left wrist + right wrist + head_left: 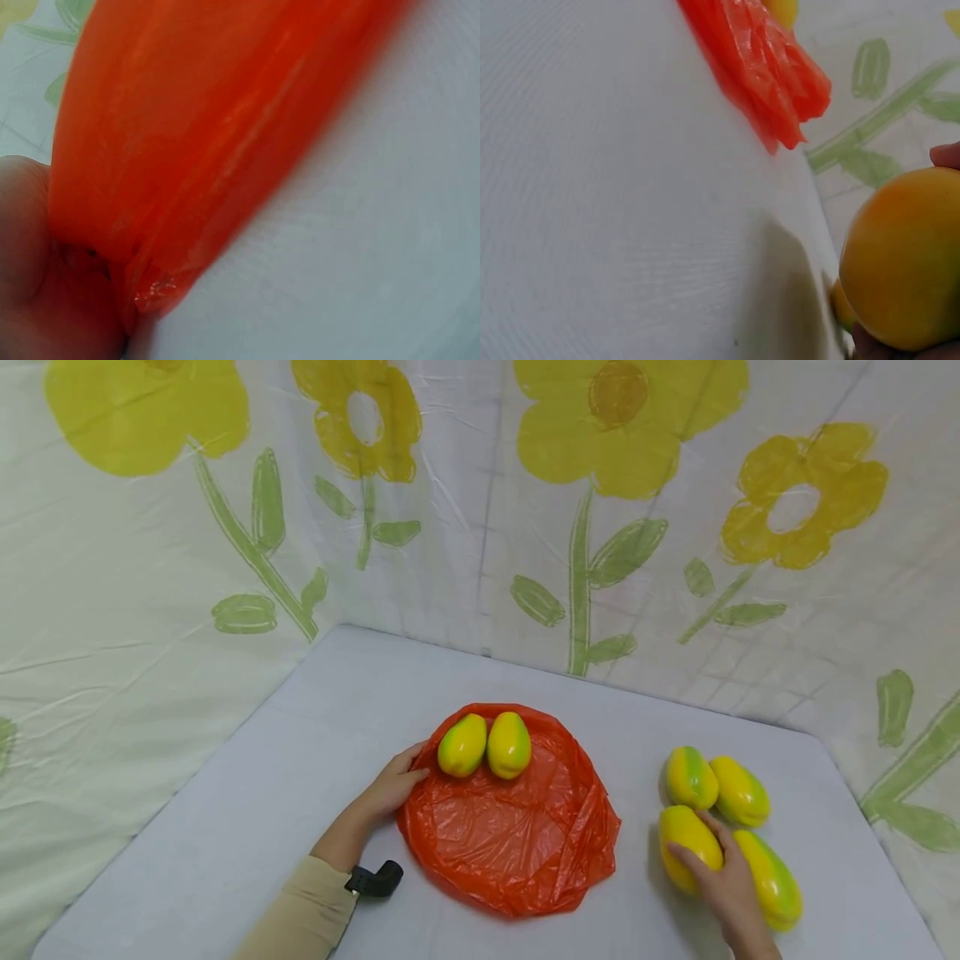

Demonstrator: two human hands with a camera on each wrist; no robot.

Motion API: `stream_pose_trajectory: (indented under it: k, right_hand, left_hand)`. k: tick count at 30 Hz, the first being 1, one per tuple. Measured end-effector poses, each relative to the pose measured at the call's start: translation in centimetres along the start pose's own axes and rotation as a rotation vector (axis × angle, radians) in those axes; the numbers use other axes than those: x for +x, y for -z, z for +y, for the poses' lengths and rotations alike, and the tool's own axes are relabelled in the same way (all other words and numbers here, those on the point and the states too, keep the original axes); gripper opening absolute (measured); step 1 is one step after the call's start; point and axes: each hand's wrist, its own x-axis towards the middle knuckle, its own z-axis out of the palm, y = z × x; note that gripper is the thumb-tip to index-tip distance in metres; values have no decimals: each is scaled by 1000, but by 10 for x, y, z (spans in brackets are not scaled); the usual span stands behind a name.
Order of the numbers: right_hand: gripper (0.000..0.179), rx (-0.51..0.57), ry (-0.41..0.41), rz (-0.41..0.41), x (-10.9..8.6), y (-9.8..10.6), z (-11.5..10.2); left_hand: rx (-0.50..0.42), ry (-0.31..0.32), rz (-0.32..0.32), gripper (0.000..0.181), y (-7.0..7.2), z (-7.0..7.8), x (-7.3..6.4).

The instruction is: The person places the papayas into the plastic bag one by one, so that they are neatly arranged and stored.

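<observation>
An orange plastic bag [510, 827] lies spread flat on the white table [225, 827]. Two yellow-green mangoes [462, 745] [509, 744] sit side by side on the bag's far edge. My left hand [411, 767] pinches the bag's left rim just beside them. In the left wrist view the bag [202, 127] fills the frame, its folded edge caught against my left hand [45, 285]. At the right, my right hand [705, 860] grips a mango [681, 828] from above. In the right wrist view the mango [904, 262] sits between a fingertip and the palm.
Three more mangoes [691, 777] [740, 791] [772, 881] lie around the held one near the table's right side. A flower-printed sheet [600, 527] hangs behind and at both sides. A black wrist mount [375, 881] sits on my left sleeve.
</observation>
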Motion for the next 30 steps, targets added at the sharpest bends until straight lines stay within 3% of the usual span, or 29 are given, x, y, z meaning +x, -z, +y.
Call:
stream_pose_trajectory:
  k: [7,17,22,30]
  right_hand:
    - [89,-32,67,16,-7,9,-15]
    - [85,-1,97,42,-12,11,-30]
    - [83,17,123,36,-13,8,-36]
    - [74,82,233,32,-4,-6,-57]
  left_hand:
    - [-4,-2,-5,50,2,-1,0]
    - [5,-13,-16,51,2,0,2]
    - [11,-7,0,51,1,1,1]
    - [0,-13,-2,51,1,1,-1]
